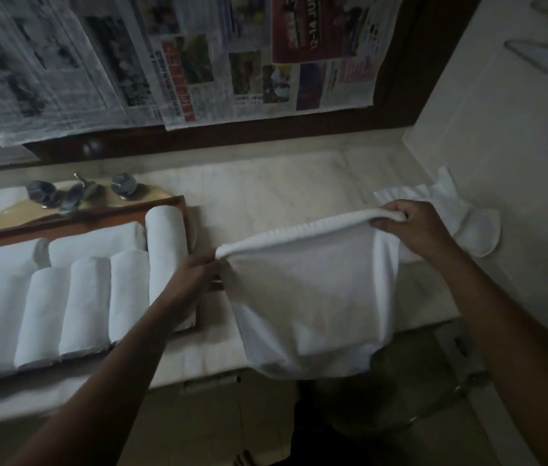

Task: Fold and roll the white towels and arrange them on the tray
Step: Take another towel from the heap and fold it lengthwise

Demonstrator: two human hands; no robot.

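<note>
Left hand and right hand pinch the towel aloft; the tray runs off-frame left.

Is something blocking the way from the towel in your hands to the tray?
Nothing stands between them. The towel hangs right beside the tray, held by the left hand and right hand. Rolled towels already crowd the tray, though.

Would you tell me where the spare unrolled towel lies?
Head view, far right: spare towel on the counter by the wall, behind the right hand.
</note>
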